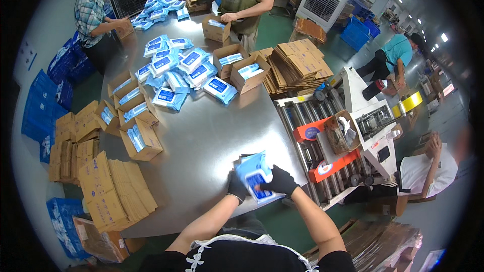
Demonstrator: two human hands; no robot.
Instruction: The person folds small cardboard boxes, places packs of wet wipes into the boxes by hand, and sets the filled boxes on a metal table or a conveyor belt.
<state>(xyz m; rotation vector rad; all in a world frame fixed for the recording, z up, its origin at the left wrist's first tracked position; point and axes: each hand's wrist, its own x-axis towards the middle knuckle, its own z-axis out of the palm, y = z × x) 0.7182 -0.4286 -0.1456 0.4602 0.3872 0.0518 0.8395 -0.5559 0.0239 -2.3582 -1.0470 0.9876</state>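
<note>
Near the front edge of the steel table, my two black-gloved hands hold a stack of blue-and-white wipes packs, tilted upward. My left hand is closed along the stack's left side, its fingers partly hidden behind it. From the right, my right hand grips the lower part, a bare fingertip lying across the front. How many packs are in the stack I cannot tell. Farther up the table lies a loose heap of similar packs.
Open cartons with packs line the table's left side; others stand beyond the heap. Flattened cardboard is stacked at left and far right. A roller conveyor with a tape machine borders the right. Several people work around the table and conveyor.
</note>
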